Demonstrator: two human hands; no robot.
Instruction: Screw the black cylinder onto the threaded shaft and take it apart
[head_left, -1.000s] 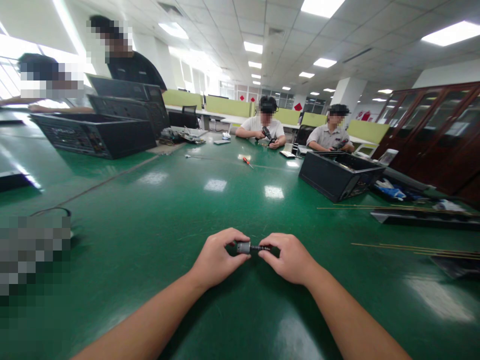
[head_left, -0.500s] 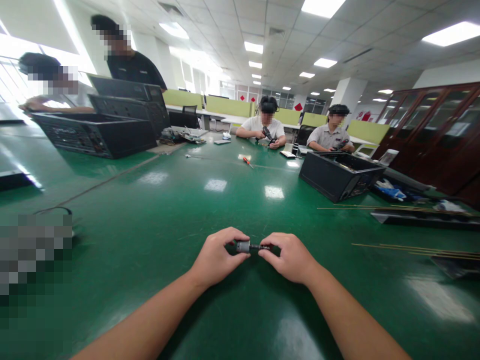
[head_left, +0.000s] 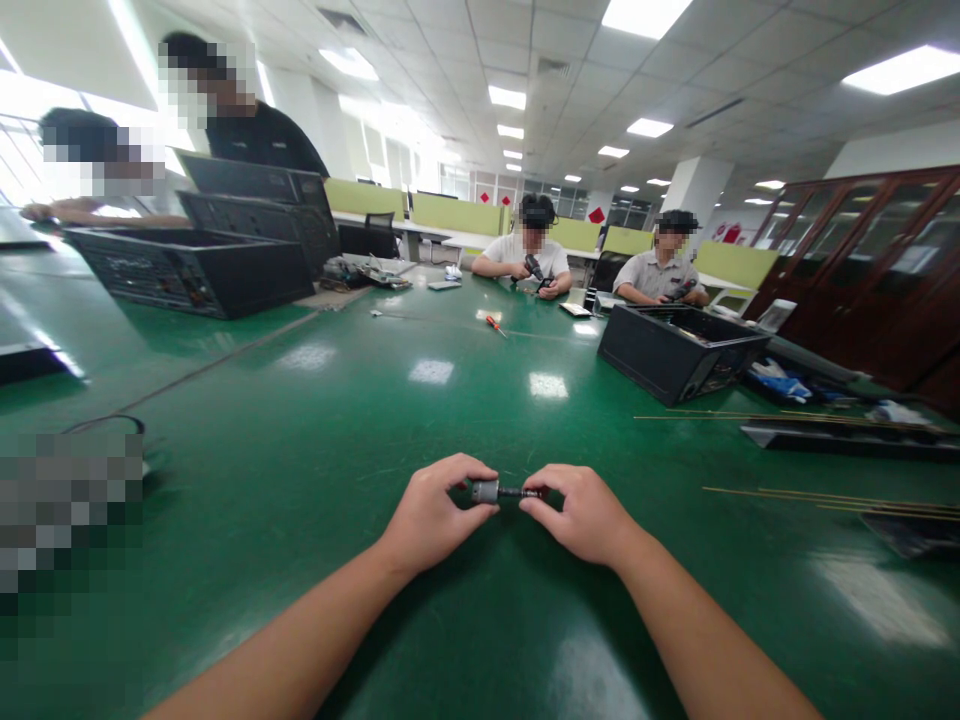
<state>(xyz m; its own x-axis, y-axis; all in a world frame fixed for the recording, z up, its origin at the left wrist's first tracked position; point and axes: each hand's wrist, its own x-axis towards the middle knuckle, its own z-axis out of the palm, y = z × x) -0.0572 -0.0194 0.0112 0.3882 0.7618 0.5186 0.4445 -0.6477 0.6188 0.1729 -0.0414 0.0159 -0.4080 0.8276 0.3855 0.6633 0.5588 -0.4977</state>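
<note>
Between my two hands is a small grey metal cylinder [head_left: 486, 491] with a thin dark rod coming out of its right side; its exact kind cannot be made out. My left hand [head_left: 429, 515] is closed around the cylinder, thumb below and fingers above. On the rod's right end, my right hand [head_left: 586, 515] pinches with thumb and fingertips. The piece lies level, low over the green table [head_left: 360, 420]. My palms hide both of its ends.
A black computer case [head_left: 675, 350] stands to the right and another [head_left: 255, 280] at the left back. An orange screwdriver [head_left: 494, 325] lies ahead. Thin brass-coloured rods [head_left: 787, 491] jut in from the right. Two people [head_left: 531, 255] sit opposite; two more are at the left.
My right hand has shifted very slightly right along the rod, while my left hand stays around the cylinder. At the left back, the standing person has leaned further left.
</note>
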